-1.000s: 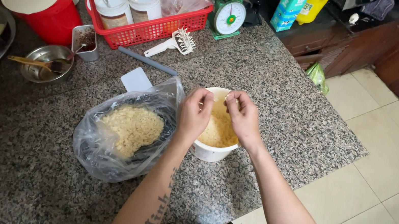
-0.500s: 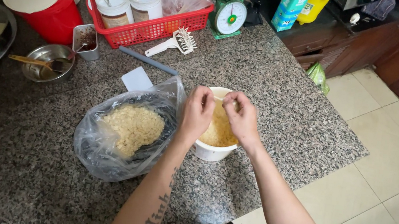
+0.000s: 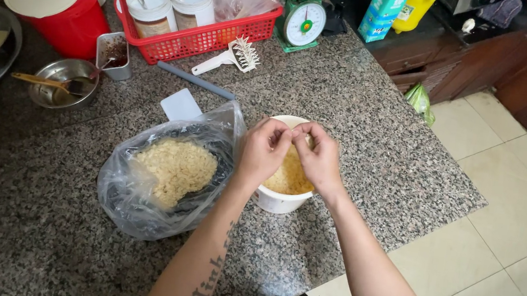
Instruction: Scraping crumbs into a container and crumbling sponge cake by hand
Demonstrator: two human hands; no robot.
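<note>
White bowl (image 3: pixel 280 201) of crumbs, just beneath both hands, left hand (image 3: pixel 263 151), right hand (image 3: pixel 320 159)

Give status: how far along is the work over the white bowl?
Done: the white bowl already holds a mound of pale crumbs. In hand: left hand and right hand meet over it, pinching something too small to tell. Left: the clear bag beside it holds plenty of crumbs.

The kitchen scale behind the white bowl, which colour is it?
Green, with a white round dial: the kitchen scale, clearest in the head view.
</note>
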